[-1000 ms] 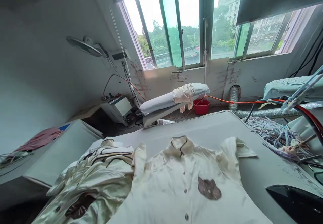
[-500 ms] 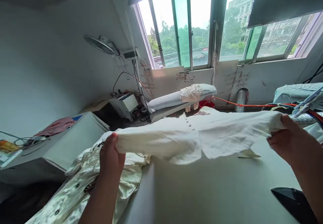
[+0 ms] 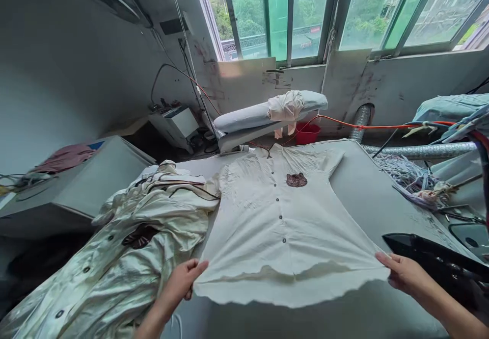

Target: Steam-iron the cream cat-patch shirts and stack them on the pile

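Note:
A white short-sleeved shirt (image 3: 260, 237) lies front up on the padded board, its collar away from me and its hem toward me. Dark buttons run down its middle, and a brown animal-head patch (image 3: 296, 180) sits on the chest. My left hand (image 3: 185, 280) pinches the hem's left corner. The right corner is pinched by my right hand (image 3: 401, 271), so the hem is stretched between them. Beside the right hand lies a black pointed iron-like object (image 3: 428, 257), partly cut off. A heap of similar cream shirts (image 3: 164, 247) is left of the spread one.
Beyond the pale padded board (image 3: 353, 176) stands a narrow sleeve board (image 3: 244, 117) with cloth draped on it. A red bucket (image 3: 307, 133) is behind. An orange hose (image 3: 385, 126) crosses at right, above bundled strips (image 3: 407, 173). A grey-white cabinet (image 3: 95, 176) stands left.
Held up and bunched before, the shirt is now spread flat on the board with its front showing. Both hands have moved down and toward me, and the view has tilted downward.

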Tool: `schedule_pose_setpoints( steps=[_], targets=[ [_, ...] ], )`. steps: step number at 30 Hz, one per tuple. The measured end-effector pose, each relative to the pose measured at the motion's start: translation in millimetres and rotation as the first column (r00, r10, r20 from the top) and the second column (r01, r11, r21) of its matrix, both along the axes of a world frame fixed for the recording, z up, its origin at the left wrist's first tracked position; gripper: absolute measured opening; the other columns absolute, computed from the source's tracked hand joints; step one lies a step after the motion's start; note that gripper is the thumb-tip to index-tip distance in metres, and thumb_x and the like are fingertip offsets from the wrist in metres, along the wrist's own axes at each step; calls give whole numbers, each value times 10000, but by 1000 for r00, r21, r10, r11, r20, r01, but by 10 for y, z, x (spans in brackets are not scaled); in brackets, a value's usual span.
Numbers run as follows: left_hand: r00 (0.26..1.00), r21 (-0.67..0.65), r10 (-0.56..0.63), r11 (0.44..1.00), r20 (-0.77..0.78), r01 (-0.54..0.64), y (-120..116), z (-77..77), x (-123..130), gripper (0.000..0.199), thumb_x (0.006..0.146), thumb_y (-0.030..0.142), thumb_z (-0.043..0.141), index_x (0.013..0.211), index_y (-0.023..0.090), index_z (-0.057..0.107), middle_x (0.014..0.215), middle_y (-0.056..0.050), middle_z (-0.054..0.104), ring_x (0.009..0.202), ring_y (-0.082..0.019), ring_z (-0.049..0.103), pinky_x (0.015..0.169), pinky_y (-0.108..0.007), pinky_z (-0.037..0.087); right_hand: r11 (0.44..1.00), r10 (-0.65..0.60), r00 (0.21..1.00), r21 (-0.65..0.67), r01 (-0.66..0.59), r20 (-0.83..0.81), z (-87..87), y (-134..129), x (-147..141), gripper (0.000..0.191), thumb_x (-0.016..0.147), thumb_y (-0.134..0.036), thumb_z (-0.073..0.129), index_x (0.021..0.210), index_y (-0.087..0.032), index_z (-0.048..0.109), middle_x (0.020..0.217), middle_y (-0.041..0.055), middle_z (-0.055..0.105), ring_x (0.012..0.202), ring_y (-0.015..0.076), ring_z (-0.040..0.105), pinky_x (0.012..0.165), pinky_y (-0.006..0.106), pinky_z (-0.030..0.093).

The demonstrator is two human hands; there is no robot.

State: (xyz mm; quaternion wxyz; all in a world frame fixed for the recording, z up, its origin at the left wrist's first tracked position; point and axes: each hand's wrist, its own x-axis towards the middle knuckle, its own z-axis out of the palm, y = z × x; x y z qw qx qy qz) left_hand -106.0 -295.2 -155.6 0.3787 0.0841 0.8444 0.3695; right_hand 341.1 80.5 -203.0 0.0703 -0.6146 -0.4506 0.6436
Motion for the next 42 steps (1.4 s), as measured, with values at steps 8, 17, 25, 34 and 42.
schedule_pose_setpoints(
  steps=[8,17,25,34,42],
  targets=[
    [929,-452,-327,864,-174,219,-331,-440,220,247,760,418,589,709,177,577,643,-19,617,613,-172,559,586,-259,339,740,432,532,50,-671,728,-183,-192,260,309,840,-497,532,853,-209,641,928,108,712,873,281,665,743,388,455],
    [384,-321,-845,505,-372,801,865,-382,1734,252,811,210,580,1040,199,684,1113,-105,677,1078,-278,587,936,-393,399,45,685,288,356,-934,670,58,-1081,-751,291,766,-136,458,949,-199,675,1021,103,648,1004,253,591,845,372,395],
    [536,-200,-843,518,50,832,691,-146,1895,169,790,322,572,805,239,719,751,-14,680,757,-197,619,698,-291,425,31,821,179,270,-962,542,222,-1299,-641,227,731,-187,545,823,-290,725,780,27,689,741,221,621,634,325,372],
    [840,-26,-354,926,-411,377,1045,-657,1984,153,847,264,482,822,168,599,846,-64,623,848,-199,574,807,-324,423,92,695,446,545,-833,564,-337,-1596,-1273,216,940,-190,452,959,-195,667,981,59,660,970,209,586,842,322,319],
    [955,200,-251,939,-156,280,988,-596,1844,320,824,480,509,824,166,572,789,-40,598,766,-179,559,732,-280,431,169,730,466,529,-831,499,-155,-1661,-1310,242,914,-196,459,996,-162,684,1076,123,651,1047,261,581,824,326,332]
  ],
)
